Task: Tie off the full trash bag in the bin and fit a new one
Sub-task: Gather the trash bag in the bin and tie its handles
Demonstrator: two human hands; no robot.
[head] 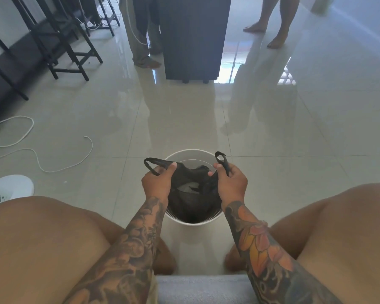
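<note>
A round white bin (pixel 185 152) stands on the tiled floor between my knees. Inside it sits a black trash bag (pixel 193 202) with something pale showing through its open mouth. My left hand (pixel 157 183) grips the bag's left handle loop, which sticks out to the left above the rim. My right hand (pixel 229 183) grips the right handle loop, which stands up past my fingers. Both hands hover just above the bin and hold the bag's mouth apart.
A dark cabinet (pixel 193 38) stands on the floor ahead. Two people's bare legs and feet (pixel 270 29) are near it. Black stools (pixel 62 44) stand at the left. A white cable (pixel 42 159) loops on the floor. A white object (pixel 11 186) lies by my left knee.
</note>
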